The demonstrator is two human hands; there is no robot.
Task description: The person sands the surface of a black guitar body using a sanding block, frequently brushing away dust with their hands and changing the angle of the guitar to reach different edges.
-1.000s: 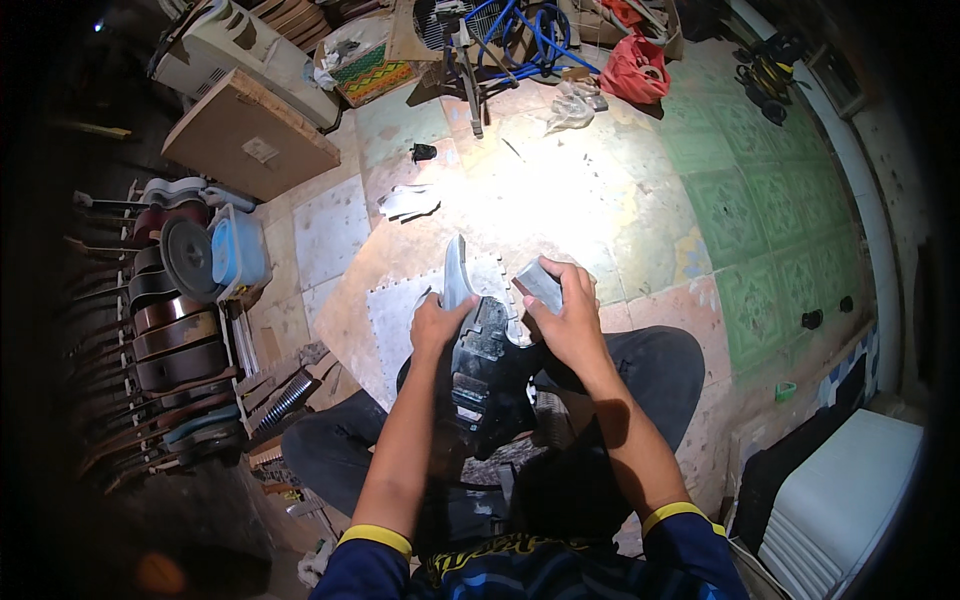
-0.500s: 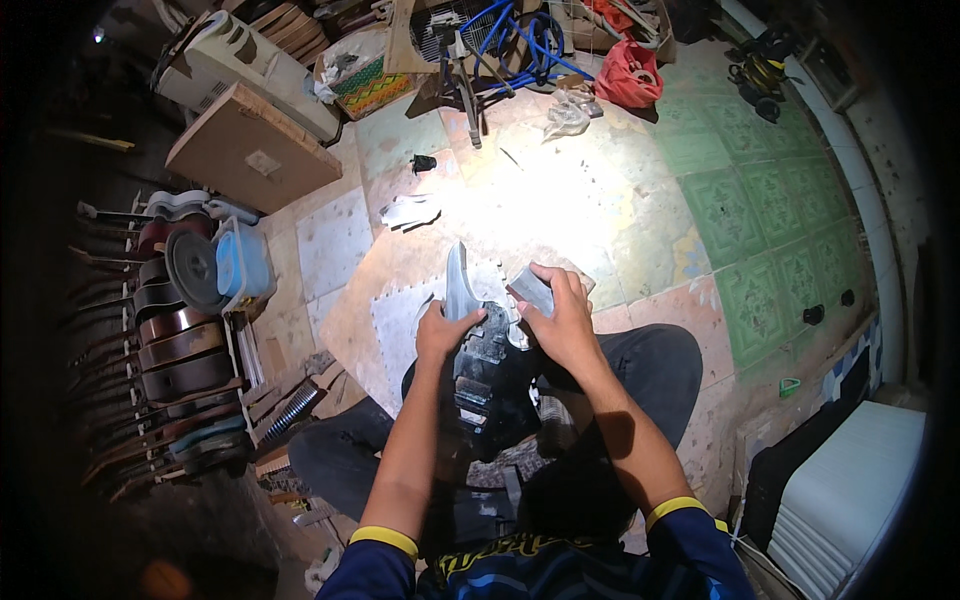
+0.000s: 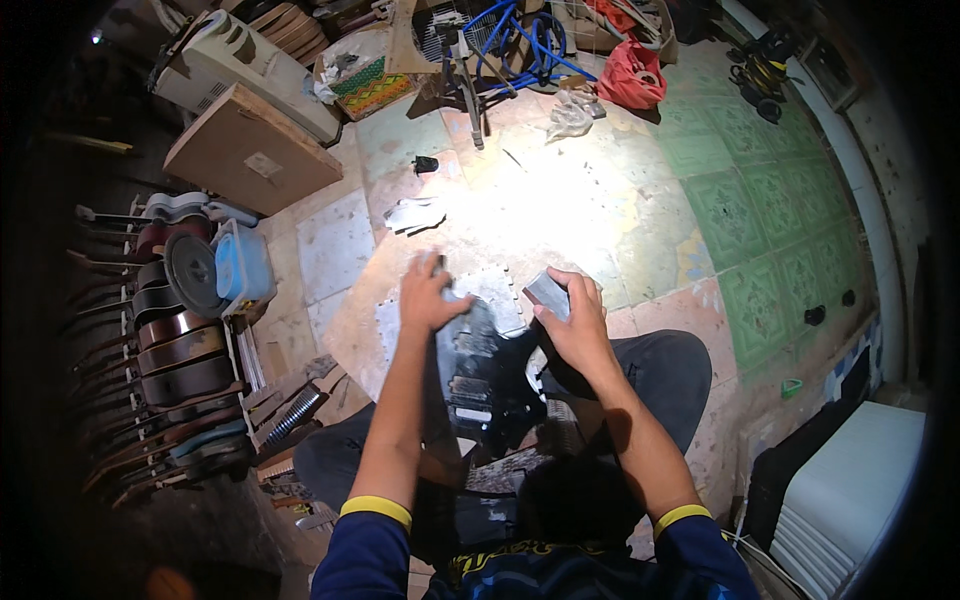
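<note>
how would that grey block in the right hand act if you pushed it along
The grey block in the right hand looks stiff, as its edges run straight. It is probably fairly light, since one hand alone holds it. Its flat face suggests it would slide rather than roll.

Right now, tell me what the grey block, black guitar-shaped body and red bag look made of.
Grey block: perhaps wood, matte-faced, with a brownish edge; unsure.
Black guitar-shaped body: probably painted wood, given its contoured, patchily glossy surface.
Red bag: thin plastic, likely, by its crinkled sheen.
</note>
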